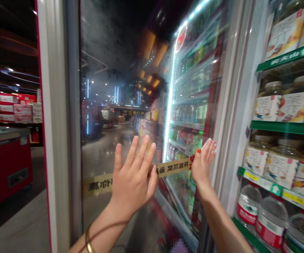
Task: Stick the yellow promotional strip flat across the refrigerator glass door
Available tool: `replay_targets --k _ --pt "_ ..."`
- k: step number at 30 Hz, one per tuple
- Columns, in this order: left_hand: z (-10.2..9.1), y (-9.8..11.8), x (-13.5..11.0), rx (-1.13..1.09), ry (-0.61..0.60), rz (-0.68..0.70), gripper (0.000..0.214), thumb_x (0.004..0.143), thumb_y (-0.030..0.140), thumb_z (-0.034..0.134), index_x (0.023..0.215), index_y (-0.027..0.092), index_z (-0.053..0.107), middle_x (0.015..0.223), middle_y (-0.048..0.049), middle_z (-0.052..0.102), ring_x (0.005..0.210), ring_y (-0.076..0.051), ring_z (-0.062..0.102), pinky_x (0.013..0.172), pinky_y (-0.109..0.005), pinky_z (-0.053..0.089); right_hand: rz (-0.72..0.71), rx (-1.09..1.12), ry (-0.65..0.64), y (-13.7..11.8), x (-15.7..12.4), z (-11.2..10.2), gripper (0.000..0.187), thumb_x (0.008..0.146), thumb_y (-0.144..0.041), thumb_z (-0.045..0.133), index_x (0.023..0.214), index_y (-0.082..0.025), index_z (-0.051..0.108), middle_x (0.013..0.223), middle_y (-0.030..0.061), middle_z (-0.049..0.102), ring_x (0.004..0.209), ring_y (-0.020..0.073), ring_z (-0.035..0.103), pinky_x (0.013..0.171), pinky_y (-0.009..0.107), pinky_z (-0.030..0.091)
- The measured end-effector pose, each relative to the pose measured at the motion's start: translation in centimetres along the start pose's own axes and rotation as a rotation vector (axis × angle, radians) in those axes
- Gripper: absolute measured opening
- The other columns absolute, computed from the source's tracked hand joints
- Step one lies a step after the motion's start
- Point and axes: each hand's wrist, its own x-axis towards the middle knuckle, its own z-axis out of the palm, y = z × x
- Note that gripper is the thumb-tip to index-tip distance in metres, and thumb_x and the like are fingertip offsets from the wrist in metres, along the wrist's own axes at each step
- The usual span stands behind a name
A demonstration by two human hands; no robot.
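Left hand (132, 179) rests flat, fingers spread, on a cooler's glass door (110, 88). Right hand (203, 163) presses a white cloth (209, 142) against it.

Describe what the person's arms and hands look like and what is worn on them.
Both forearms are bare: no sleeves, no gloves. The left hand has pale nails, and a gold-coloured bangle circles its wrist. The right hand shows red polish on the thumbnail.

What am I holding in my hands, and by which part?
The right hand presses a white cloth against the glass door, its lower part held under the fingers. The left hand holds nothing, spread flat on the glass.
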Motion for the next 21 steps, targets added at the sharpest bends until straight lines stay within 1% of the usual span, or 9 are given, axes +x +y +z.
replay_targets --k 2,4,6,11,13,15,18,20,21 --pt "-0.8 0.1 -1.5 -0.055 0.007 -0.034 0.066 0.102 0.029 0.059 0.166 0.021 0.043 0.170 -0.0072 0.047 0.168 -0.024 0.028 0.141 -0.054 0.009 -0.127 -0.004 -0.082 -3.1 -1.6 0.5 0.080 0.111 -0.059 0.018 0.173 -0.024 -0.018 0.185 0.0140 -0.009 0.171 0.0387 -0.004 0.133 0.077 0.012" --pt "-1.6 0.2 -4.0 -0.028 -0.003 -0.115 0.068 0.102 0.031 0.060 0.167 0.022 0.041 0.172 -0.0065 0.043 0.169 -0.022 0.024 0.142 -0.051 0.008 -0.389 -0.024 -0.169 -5.7 -4.3 0.7 0.092 0.106 -0.070 0.030 0.175 -0.023 -0.011 0.185 0.0142 0.000 0.171 0.0416 0.005 0.134 0.074 0.014" --pt "-2.3 0.2 -7.0 0.052 -0.041 -0.194 0.070 0.103 0.037 0.062 0.168 0.027 0.039 0.176 -0.0035 0.036 0.171 -0.019 0.017 0.142 -0.048 0.001 -0.535 -0.026 -0.197 -6.1 -5.6 0.4 0.097 0.104 -0.075 0.033 0.176 -0.024 -0.006 0.185 0.0135 0.006 0.170 0.0429 0.011 0.135 0.074 0.015" --pt "-2.9 -0.4 -11.7 0.179 -0.062 -0.183 0.078 0.100 0.043 0.066 0.170 0.030 0.033 0.178 0.0025 0.026 0.172 -0.016 0.010 0.142 -0.045 -0.001 -0.025 0.039 -0.033 -2.5 0.3 -0.6 0.079 0.112 -0.059 0.013 0.175 -0.017 -0.009 0.183 0.0209 -0.006 0.170 0.0414 -0.005 0.132 0.078 0.010" --pt "-2.7 -0.6 -12.0 0.192 -0.045 -0.177 0.080 0.099 0.040 0.068 0.170 0.030 0.033 0.177 0.0023 0.028 0.172 -0.016 0.011 0.142 -0.045 0.000 -0.004 0.038 -0.004 -3.8 1.6 -0.5 0.079 0.112 -0.059 0.011 0.174 -0.016 -0.011 0.183 0.0215 -0.007 0.170 0.0402 -0.006 0.132 0.078 0.010" --pt "-2.5 -0.7 -12.0 0.179 -0.034 -0.182 0.080 0.098 0.039 0.068 0.170 0.030 0.035 0.176 0.0013 0.031 0.171 -0.017 0.013 0.142 -0.046 0.001 -0.155 0.028 -0.036 -6.9 -0.4 -0.1 0.082 0.111 -0.063 0.019 0.175 -0.020 -0.007 0.185 0.0152 0.000 0.171 0.0379 -0.001 0.134 0.074 0.014" --pt "-2.5 -1.0 -11.9 0.140 -0.029 -0.196 0.078 0.098 0.040 0.067 0.169 0.031 0.037 0.174 -0.0002 0.036 0.171 -0.019 0.018 0.142 -0.047 0.002 -0.618 -0.009 -0.123 -10.2 -7.5 0.6 0.084 0.108 -0.063 0.036 0.176 -0.020 0.010 0.185 0.0067 0.013 0.171 0.0345 0.009 0.139 0.062 0.018" --pt "-2.6 -1.3 -12.0 0.109 -0.045 -0.200 0.078 0.099 0.040 0.067 0.170 0.031 0.036 0.173 -0.0005 0.038 0.170 -0.019 0.018 0.142 -0.046 0.002 -0.810 -0.018 -0.163 -9.5 -10.8 0.8 0.083 0.105 -0.067 0.041 0.175 -0.027 0.023 0.183 -0.0019 0.019 0.171 0.0298 0.012 0.141 0.051 0.019" --pt "-2.7 -1.5 -12.0 0.094 -0.056 -0.198 0.078 0.099 0.040 0.067 0.170 0.031 0.035 0.173 -0.0006 0.039 0.170 -0.019 0.018 0.142 -0.046 0.002 -0.797 -0.024 -0.160 -8.3 -11.2 0.7 0.082 0.105 -0.066 0.042 0.175 -0.027 0.023 0.183 -0.0018 0.020 0.171 0.0298 0.012 0.141 0.051 0.019"
